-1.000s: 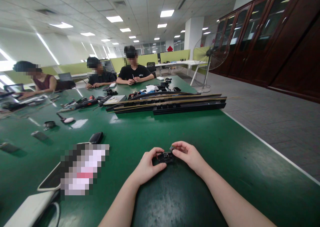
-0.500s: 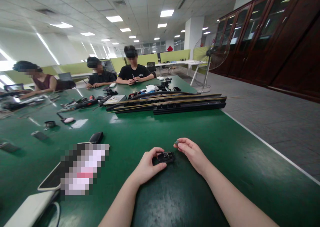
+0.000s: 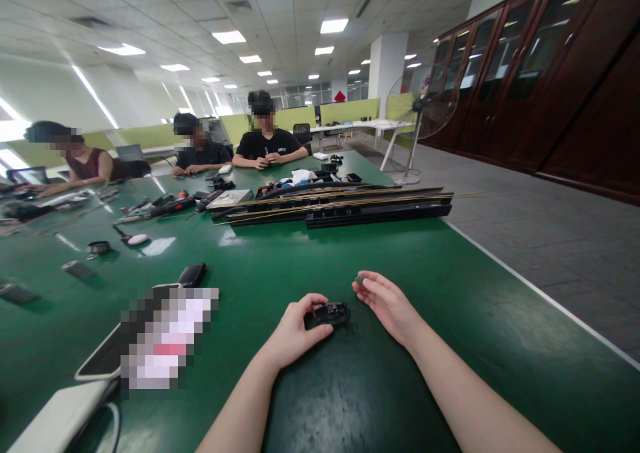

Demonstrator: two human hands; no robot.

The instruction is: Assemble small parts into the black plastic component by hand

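Observation:
My left hand (image 3: 295, 330) rests on the green table (image 3: 450, 286) and pinches a small black part (image 3: 332, 313) between thumb and fingers. Just right of it, my right hand (image 3: 387, 303) is lifted a little off that part. Its fingertips pinch a tiny dark piece (image 3: 359, 280). The two hands are a short gap apart, close to the table's near edge.
Long black rails with brass rods (image 3: 345, 206) lie across the table's middle. A black mouse-like object (image 3: 193, 274), a blurred item (image 3: 165, 336) and a white device (image 3: 60, 416) sit at my left. Three people sit at the far end among scattered tools (image 3: 165, 205). The floor drops off to the right.
My right hand has drawn up and to the right, away from the black part, taking the tiny piece with it. My left hand stays put, still holding the part.

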